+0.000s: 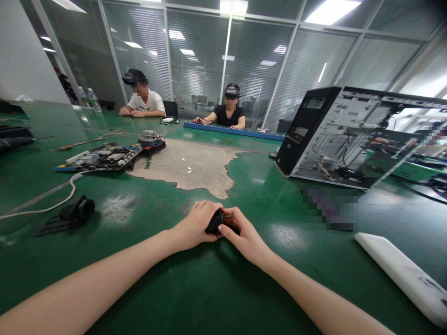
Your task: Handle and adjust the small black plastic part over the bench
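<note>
Component (213, 225) (black) held by left grip (196, 222), right grip (246, 236).

Open-sided black-and-silver metal PC tower (331, 135) here, long white slab (398, 274) in front, flat cluttered circuit board (104, 158) way left of it.

HP logo (288, 145) on black computer tower (303, 124)

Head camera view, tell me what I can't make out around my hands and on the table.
All in the head view:
Black object: partly covered by the left hand and right hand, so its full shape is hidden.
Dark item on the right: pixelation masks its details.
White slab: far end cut off by the right edge.
Computer case: rear cut off by the right edge.
</note>
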The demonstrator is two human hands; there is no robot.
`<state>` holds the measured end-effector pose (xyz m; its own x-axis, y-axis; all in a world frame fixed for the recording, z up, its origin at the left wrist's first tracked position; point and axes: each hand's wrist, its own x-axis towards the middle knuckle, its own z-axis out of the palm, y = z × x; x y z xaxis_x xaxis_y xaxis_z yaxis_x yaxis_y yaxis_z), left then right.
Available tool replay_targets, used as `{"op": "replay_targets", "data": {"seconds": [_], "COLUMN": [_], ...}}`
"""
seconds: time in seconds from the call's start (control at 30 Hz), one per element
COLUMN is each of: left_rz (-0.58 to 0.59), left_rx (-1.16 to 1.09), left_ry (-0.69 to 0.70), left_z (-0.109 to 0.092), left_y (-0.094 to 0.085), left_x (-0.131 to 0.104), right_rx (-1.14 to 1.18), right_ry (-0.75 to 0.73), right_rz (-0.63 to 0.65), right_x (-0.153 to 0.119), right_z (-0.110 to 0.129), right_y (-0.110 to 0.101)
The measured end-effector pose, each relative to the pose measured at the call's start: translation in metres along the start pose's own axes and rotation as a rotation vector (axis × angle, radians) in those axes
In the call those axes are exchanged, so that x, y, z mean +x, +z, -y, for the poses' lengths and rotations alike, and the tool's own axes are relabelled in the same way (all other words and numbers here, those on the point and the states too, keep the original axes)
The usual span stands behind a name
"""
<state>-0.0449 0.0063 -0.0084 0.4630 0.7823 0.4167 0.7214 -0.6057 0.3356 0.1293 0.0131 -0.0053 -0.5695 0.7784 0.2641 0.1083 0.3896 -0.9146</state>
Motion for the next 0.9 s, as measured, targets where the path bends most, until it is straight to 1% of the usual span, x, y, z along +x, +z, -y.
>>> {"op": "replay_targets", "data": {"seconds": [0.07, 0.2, 0.33, 0.47, 0.57, 0.7, 0.77, 0.9], "left_rz": [0.007, 0.005, 0.001, 0.009, 0.003, -0.005, -0.010, -0.009], "left_rx": [0.003, -0.001, -0.003, 0.003, 0.004, -0.001, 0.005, 0.009], "left_ry": [0.001, 0.004, 0.002, 0.000, 0.003, 0.011, 0.007, 0.005], "left_z": [0.0000, -0.0003, -0.0006, -0.0006, -0.0003, 0.0004, 0.0006, 0.0003], "left_y": [-0.0004, -0.0002, 0.0002, -0.0001, 0.0000, 0.0010, 0.0016, 0.0017], "left_x": [0.0000, 0.0003, 0.0004, 0.0004, 0.0005, 0.0007, 0.0009, 0.0009], "right_rx": [-0.008, -0.048, -0.013, -0.012, -0.049, -0.128, -0.104, -0.025], "right_ry": [-0.034, -0.072, -0.011, 0.013, -0.043, -0.114, -0.106, -0.020], "right_rz": [0.007, -0.065, -0.081, -0.048, -0.022, -0.078, -0.097, -0.086], "right_x": [-0.0015, -0.0010, 0.0020, 0.0010, -0.0023, -0.0031, -0.0011, 0.0020], "right_z": [0.0004, -0.0016, -0.0023, -0.0012, -0.0012, -0.0023, -0.0020, 0.0005], "right_y": [-0.0003, 0.0009, 0.0022, 0.0018, 0.0008, 0.0008, 0.0014, 0.0018]}}
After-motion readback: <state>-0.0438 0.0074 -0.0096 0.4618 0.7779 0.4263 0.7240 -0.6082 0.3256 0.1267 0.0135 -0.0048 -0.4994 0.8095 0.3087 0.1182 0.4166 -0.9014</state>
